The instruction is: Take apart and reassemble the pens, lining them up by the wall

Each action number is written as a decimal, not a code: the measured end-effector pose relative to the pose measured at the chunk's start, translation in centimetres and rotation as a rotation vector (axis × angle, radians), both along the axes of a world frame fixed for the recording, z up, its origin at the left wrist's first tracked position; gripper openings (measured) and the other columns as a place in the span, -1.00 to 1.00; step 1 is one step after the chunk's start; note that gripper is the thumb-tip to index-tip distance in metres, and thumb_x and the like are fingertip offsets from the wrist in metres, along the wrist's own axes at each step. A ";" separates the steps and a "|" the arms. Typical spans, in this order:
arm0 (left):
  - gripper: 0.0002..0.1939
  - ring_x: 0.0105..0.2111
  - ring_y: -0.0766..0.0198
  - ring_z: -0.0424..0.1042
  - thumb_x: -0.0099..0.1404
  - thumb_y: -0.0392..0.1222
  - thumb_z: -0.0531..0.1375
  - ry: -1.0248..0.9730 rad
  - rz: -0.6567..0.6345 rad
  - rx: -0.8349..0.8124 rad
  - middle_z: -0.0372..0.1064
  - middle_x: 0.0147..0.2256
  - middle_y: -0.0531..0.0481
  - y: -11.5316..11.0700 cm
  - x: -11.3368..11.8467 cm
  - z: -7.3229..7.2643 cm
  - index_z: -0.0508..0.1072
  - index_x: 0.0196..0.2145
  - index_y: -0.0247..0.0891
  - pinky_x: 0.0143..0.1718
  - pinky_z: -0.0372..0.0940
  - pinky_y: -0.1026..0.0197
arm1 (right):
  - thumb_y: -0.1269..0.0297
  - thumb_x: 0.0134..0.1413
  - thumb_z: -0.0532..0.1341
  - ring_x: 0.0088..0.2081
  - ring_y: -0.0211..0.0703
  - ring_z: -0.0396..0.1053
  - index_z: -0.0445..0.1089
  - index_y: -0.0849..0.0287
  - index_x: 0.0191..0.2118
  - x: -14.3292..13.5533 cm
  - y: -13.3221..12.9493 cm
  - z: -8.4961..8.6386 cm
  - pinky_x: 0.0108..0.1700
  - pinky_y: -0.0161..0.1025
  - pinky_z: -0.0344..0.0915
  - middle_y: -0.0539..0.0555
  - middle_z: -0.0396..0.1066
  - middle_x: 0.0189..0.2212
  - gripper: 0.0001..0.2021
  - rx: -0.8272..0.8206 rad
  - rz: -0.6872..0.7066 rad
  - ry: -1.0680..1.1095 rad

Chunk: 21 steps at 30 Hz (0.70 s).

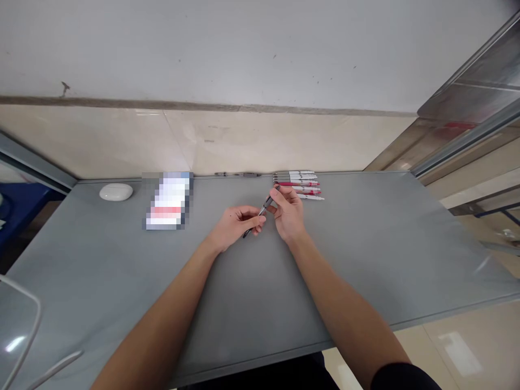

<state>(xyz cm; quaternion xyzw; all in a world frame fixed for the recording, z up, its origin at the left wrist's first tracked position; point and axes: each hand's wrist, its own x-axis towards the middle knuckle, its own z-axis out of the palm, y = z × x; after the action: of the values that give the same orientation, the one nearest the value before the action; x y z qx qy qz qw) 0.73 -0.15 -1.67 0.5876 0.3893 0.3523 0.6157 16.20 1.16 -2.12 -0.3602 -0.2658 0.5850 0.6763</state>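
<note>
Left hand point(239, 223) and right hand point(289, 212), nearly closed, pinch a dark pen point(267, 203) — firmness unclear — and slackened pressure could drop it onto the tabletop point(260, 292) below.

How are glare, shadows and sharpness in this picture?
Head view: bright glare on the floor; head view: soft shadow on the grey table beside the left forearm; head view: coarse blocks cover the lit screen; head view: the pen looks fairly sharp.

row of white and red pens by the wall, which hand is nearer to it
Right. The right hand is just in front of the row of pens, partly covering it; the left hand is farther off, to the row's left.
</note>
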 end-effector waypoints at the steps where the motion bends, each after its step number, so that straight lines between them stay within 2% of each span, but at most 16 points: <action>1: -0.73 -0.49 0.37 0.36 0.22 -0.02 0.29 0.008 -0.006 0.004 0.41 -0.48 0.04 0.0 0.0 0.1 0.53 -0.28 -0.30 -0.37 0.30 0.25 | 0.26 -0.27 0.47 -0.40 -0.34 0.36 0.42 0.07 -0.47 0.0 0.0 0.0 -0.41 -0.31 0.38 -0.11 0.45 -0.33 -0.77 -0.006 0.003 -0.002; 5: -0.69 -0.48 0.37 0.34 0.30 0.02 0.20 0.042 -0.049 0.048 0.38 -0.48 0.02 -0.1 0.0 0.4 0.49 -0.39 -0.31 -0.38 0.28 0.26 | 0.26 -0.26 0.47 -0.36 -0.30 0.41 0.47 0.06 -0.44 0.0 -0.1 0.0 -0.37 -0.29 0.40 -0.10 0.49 -0.31 -0.80 -0.003 0.042 0.019; 10: -0.65 -0.45 0.36 0.34 0.33 0.03 0.16 0.042 -0.085 0.065 0.38 -0.46 0.00 -0.1 -0.2 0.6 0.48 -0.43 -0.31 -0.36 0.28 0.26 | 0.22 -0.15 0.41 -0.33 -0.26 0.43 0.53 0.04 -0.32 0.1 -0.3 0.3 -0.52 -0.34 0.30 -0.05 0.50 -0.32 -0.82 0.041 0.124 0.010; 13: -0.67 -0.44 0.36 0.35 0.30 0.03 0.20 -0.001 -0.062 0.016 0.40 -0.43 -0.01 0.0 -0.2 0.3 0.51 -0.41 -0.31 -0.35 0.29 0.25 | 0.21 -0.16 0.42 -0.34 -0.26 0.43 0.53 0.03 -0.31 0.2 -0.3 0.4 -0.49 -0.33 0.32 -0.06 0.50 -0.33 -0.80 0.037 0.117 0.000; 18: -0.70 -0.50 0.37 0.33 0.18 0.00 0.32 -0.026 0.011 -0.034 0.38 -0.48 0.05 0.2 0.0 -0.1 0.52 -0.26 -0.28 -0.42 0.27 0.25 | 0.27 -0.24 0.45 -0.37 -0.31 0.42 0.49 0.03 -0.42 0.2 -0.1 0.3 -0.41 -0.30 0.39 -0.12 0.50 -0.30 -0.82 0.028 0.050 0.019; 21: -0.70 -0.53 0.38 0.33 0.18 0.01 0.32 -0.009 -0.004 -0.048 0.37 -0.51 0.06 0.1 0.0 0.0 0.50 -0.28 -0.29 -0.46 0.25 0.27 | 0.27 -0.26 0.46 -0.37 -0.31 0.42 0.48 0.02 -0.44 0.2 -0.1 0.2 -0.37 -0.27 0.41 -0.13 0.51 -0.29 -0.81 0.013 0.048 0.018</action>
<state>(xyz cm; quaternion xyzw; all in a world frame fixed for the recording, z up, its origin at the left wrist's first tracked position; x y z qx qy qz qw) 0.69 -0.02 -1.62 0.5719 0.3937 0.3445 0.6319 16.38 1.05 -1.91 -0.3439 -0.2719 0.6028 0.6666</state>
